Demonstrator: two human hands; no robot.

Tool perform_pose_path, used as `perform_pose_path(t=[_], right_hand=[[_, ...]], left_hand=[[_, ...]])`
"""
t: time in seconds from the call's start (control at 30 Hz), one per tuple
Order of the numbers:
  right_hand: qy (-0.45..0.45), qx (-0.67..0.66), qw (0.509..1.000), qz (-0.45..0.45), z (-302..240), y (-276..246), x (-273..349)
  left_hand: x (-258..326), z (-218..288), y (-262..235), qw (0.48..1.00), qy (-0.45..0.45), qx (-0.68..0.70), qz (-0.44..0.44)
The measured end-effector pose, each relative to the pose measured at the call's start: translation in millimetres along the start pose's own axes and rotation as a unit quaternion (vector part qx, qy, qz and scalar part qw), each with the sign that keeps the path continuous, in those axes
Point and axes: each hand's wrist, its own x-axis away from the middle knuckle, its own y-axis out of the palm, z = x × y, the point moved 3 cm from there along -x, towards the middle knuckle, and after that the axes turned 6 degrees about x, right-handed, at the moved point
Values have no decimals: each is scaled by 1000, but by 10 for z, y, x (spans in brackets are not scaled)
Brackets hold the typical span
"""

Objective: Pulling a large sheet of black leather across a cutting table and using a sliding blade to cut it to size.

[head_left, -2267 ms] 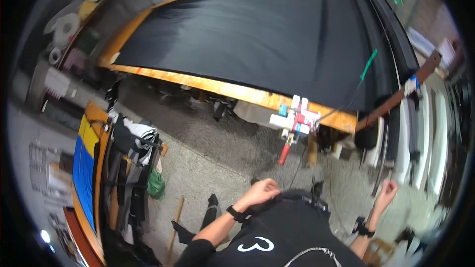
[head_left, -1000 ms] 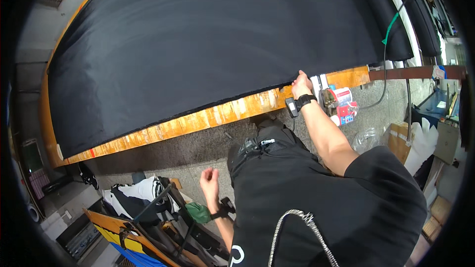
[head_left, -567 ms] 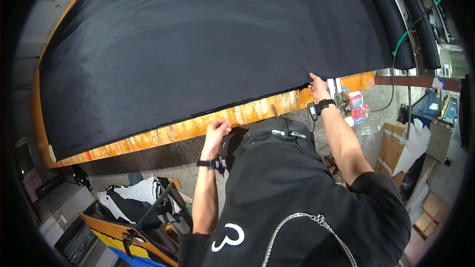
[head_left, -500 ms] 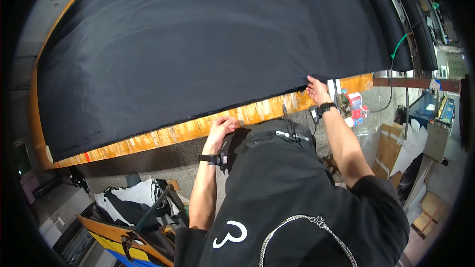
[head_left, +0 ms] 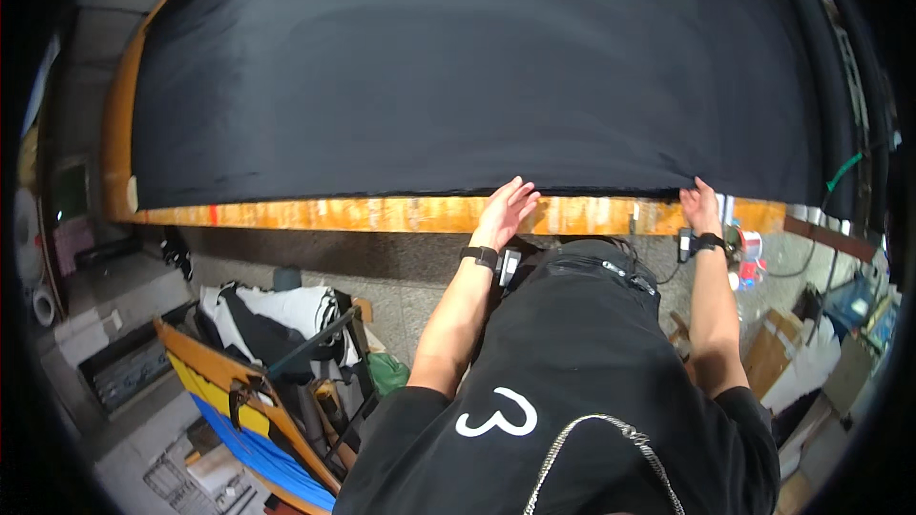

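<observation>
i'm seeing the bare left hand [head_left: 507, 216] loosely open, empty, at the wide black fabric sheet [head_left: 458, 86]'s near edge; bare right hand [head_left: 701, 207] half-curled there, can't tell if it's gripping

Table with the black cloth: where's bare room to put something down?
A narrow strip of wooden edge lies bare between the red mark and the left hand, along the black cloth. Bare floor shows between that edge and the white bundle. Crowded: around the right hand and red-and-white device.
</observation>
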Motion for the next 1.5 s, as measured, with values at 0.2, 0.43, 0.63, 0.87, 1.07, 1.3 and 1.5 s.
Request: perform_pose_path(t=[0.2,0.43,0.63,0.87,1.07,1.3,1.5], right_hand=[[-23,-8,1000,2,-12,-138,-134],[1,-26,999,-36,-183,-31,-63],[-21,59,998,-6,-175,-110,-155],[31,192,973,127,337,80,111],[-13,268,951,156,381,118,114],[-39,296,938,178,453,418,200],[-108,309,912,246,497,154,125]], left_hand=[[18,666,-806,978,67,-45,194],[89,712,-562,989,56,-16,138],[-103,1213,-1065,931,226,49,281],[196,1752,-1264,881,262,10,395],[212,1720,-1327,880,311,-25,359],[260,1752,-1611,883,303,20,357],[558,2047,-1388,878,147,-298,343]])
